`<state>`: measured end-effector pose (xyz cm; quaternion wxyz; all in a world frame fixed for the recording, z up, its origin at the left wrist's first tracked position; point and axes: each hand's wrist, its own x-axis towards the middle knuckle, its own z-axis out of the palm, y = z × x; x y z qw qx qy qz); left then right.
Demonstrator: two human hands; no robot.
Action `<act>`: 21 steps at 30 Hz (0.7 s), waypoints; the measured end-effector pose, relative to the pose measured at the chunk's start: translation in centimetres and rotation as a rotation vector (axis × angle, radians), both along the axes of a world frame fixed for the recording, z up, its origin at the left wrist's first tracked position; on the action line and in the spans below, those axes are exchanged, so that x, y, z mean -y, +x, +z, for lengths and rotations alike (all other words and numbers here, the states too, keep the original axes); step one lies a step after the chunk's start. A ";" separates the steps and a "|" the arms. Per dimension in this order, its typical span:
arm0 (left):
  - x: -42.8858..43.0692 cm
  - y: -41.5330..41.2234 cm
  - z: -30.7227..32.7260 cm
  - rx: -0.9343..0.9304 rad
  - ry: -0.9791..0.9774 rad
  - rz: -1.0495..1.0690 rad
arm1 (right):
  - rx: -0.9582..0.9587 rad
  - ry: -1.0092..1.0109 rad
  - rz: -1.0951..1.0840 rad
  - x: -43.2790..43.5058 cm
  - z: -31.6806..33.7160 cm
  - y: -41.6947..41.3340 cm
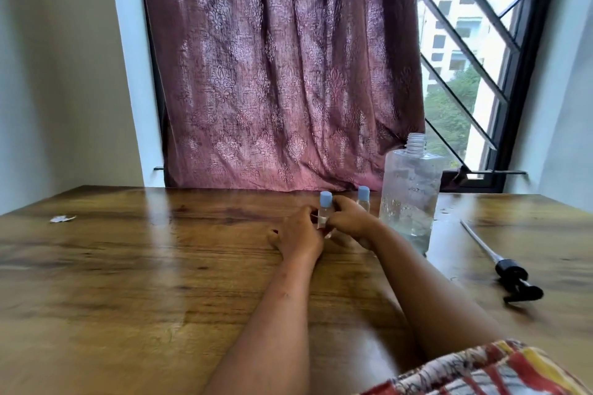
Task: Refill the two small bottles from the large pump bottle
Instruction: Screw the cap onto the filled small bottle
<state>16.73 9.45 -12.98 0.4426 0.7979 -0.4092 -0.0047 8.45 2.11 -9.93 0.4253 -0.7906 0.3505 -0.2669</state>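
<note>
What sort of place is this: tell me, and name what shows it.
Probably a room in a home: a wooden table stands against a window with a patterned curtain and a metal grille, and a block of flats shows outside.

Both hands, left hand point(296, 232) and right hand point(348, 220), grip blue-capped small bottle point(324, 212) on wooden table point(144, 266). Second capped bottle point(363, 197) behind; uncapped large bottle point(410, 196) beside; pump head point(510, 276) lying right.
</note>
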 end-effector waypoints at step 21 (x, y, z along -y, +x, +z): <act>0.2 0.5 0.0 -0.054 -0.014 0.049 | 0.221 -0.078 0.107 0.5 -1.9 0.5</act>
